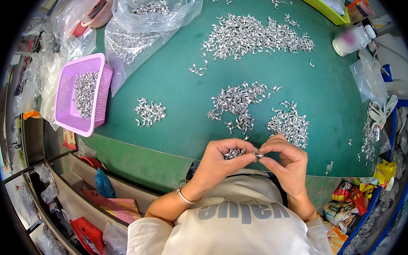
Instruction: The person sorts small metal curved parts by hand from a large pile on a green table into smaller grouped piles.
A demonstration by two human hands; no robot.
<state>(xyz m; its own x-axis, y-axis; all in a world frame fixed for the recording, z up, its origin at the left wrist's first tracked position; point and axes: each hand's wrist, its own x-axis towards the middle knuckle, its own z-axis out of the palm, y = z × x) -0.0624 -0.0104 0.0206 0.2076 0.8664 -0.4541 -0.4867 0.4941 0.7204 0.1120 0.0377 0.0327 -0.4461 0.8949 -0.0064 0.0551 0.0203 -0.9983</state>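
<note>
Near the table's front edge, my left hand (218,165) is closed around several small curved silver metal pieces (234,153), which show between its thumb and fingers. My right hand (288,159) meets it, thumb and forefinger pinching a small silver metal piece (258,155) at the left fingertips. The fingers partly cover this piece, so its full shape is hidden. Just beyond the right hand lies a heap of like pieces (289,123). Another heap (239,101) spreads ahead of both hands, and a smaller pile (149,112) sits to the left.
A large pile of pieces (250,36) covers the far part of the green table (174,83). On the left stand a purple basket (60,99) with pieces inside and a clear plastic bag (119,69) of them. A white bottle (349,40) and lime-green tray (317,5) are far right.
</note>
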